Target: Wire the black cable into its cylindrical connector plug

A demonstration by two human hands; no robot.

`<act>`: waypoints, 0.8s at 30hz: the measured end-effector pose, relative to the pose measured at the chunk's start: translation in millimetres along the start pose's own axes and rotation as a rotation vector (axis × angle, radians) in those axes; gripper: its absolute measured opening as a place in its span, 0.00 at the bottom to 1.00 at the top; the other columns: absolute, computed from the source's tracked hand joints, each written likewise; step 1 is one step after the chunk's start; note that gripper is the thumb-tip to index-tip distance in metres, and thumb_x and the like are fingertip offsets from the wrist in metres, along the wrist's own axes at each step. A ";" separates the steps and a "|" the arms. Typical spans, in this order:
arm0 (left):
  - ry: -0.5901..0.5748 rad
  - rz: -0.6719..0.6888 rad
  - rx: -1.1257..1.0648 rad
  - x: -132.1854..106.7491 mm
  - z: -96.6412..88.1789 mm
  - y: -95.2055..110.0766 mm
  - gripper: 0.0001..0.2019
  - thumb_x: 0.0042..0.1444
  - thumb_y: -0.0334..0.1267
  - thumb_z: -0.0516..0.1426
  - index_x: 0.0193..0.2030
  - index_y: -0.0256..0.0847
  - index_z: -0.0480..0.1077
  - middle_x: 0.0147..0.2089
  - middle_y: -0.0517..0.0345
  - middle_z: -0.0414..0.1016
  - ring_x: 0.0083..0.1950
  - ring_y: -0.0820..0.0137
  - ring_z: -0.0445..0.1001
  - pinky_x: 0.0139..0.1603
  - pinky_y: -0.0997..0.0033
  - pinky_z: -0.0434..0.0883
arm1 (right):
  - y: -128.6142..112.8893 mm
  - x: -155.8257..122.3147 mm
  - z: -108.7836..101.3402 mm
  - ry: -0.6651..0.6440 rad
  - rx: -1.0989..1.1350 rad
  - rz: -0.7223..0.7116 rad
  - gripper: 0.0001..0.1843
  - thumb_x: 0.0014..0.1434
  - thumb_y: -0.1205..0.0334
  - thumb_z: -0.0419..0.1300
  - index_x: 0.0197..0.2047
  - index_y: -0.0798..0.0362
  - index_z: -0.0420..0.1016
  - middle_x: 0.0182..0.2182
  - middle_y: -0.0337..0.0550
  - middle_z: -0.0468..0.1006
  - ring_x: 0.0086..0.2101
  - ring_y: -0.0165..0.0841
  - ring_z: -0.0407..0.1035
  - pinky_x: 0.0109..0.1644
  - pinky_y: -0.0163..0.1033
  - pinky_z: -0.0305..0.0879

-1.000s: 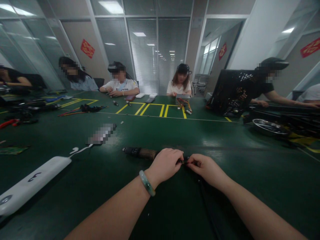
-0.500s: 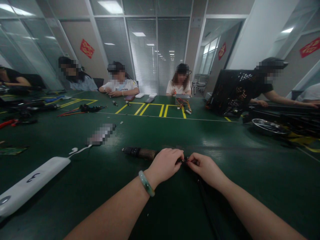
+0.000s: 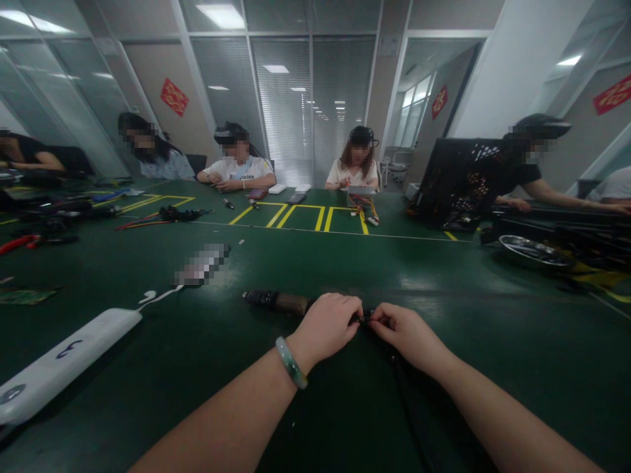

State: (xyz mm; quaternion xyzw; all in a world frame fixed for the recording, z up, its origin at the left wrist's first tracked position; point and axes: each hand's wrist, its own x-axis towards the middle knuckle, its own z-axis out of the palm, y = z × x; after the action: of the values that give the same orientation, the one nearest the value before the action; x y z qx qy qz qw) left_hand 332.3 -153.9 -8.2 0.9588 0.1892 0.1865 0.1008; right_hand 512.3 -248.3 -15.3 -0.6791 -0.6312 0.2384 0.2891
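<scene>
My left hand, with a pale green bangle on the wrist, and my right hand meet at the middle of the green table mat. Their fingertips pinch a thin black cable at a small dark join, partly hidden by my fingers. From the left hand a thick black-and-brown wrapped cylinder runs to the left on the mat. A black lead trails from my hands toward me.
A white power strip with a white cord lies to my left, beyond it a pixelated object. Yellow tape outlines, wire bundles and tools lie farther off. Several co-workers sit around the table. A black mesh case and a metal dish stand right.
The view sways slightly. My hands stay together on the cable at the same spot.
</scene>
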 end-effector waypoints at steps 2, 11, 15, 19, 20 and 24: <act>0.000 0.002 0.001 -0.1 -1.3 0.9 0.05 0.58 0.34 0.57 0.42 0.42 0.67 0.44 0.57 0.73 0.47 0.64 0.71 0.52 0.60 0.65 | -0.5 -0.1 0.1 -0.006 0.021 -0.002 0.06 0.60 0.60 0.56 0.34 0.51 0.72 0.28 0.36 0.76 0.29 0.31 0.70 0.32 0.33 0.60; -0.005 0.014 -0.006 -0.4 -2.4 1.3 0.04 0.60 0.34 0.56 0.41 0.42 0.68 0.43 0.58 0.73 0.46 0.64 0.71 0.52 0.60 0.65 | 0.3 -0.7 -0.8 -0.024 0.028 0.001 0.07 0.60 0.59 0.56 0.34 0.51 0.73 0.29 0.36 0.76 0.29 0.31 0.69 0.31 0.33 0.60; 0.008 0.034 -0.013 0.0 -2.1 0.4 0.06 0.59 0.32 0.56 0.42 0.44 0.68 0.45 0.59 0.73 0.47 0.65 0.71 0.52 0.61 0.65 | 1.2 -0.2 -0.8 -0.028 0.033 -0.010 0.07 0.60 0.59 0.56 0.35 0.51 0.73 0.29 0.36 0.77 0.30 0.31 0.70 0.33 0.33 0.61; 0.001 0.038 -0.016 0.5 -1.4 -0.2 0.03 0.59 0.33 0.56 0.39 0.43 0.69 0.42 0.59 0.74 0.45 0.65 0.72 0.51 0.61 0.65 | 3.9 0.2 0.6 -0.030 0.033 -0.015 0.07 0.60 0.59 0.56 0.35 0.51 0.73 0.29 0.35 0.77 0.29 0.31 0.70 0.32 0.33 0.60; 0.003 0.036 -0.015 0.6 -1.2 -0.1 0.03 0.59 0.33 0.56 0.39 0.43 0.69 0.42 0.59 0.74 0.46 0.65 0.72 0.51 0.61 0.65 | 4.7 0.4 1.2 -0.025 0.033 -0.017 0.07 0.60 0.60 0.56 0.35 0.51 0.73 0.28 0.35 0.77 0.29 0.30 0.69 0.32 0.33 0.59; 0.006 0.034 -0.012 0.6 -0.7 0.4 0.05 0.58 0.33 0.56 0.41 0.43 0.69 0.44 0.57 0.74 0.47 0.64 0.72 0.53 0.60 0.64 | 5.5 1.2 2.3 -0.021 0.038 -0.020 0.06 0.60 0.60 0.56 0.34 0.51 0.73 0.28 0.35 0.76 0.28 0.30 0.69 0.31 0.32 0.59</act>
State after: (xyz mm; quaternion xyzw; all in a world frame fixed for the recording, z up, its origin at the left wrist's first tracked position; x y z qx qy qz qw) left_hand 332.7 -153.9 -7.3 0.9607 0.1720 0.1922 0.1027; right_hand 514.8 -247.0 -20.8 -0.6646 -0.6362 0.2545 0.2979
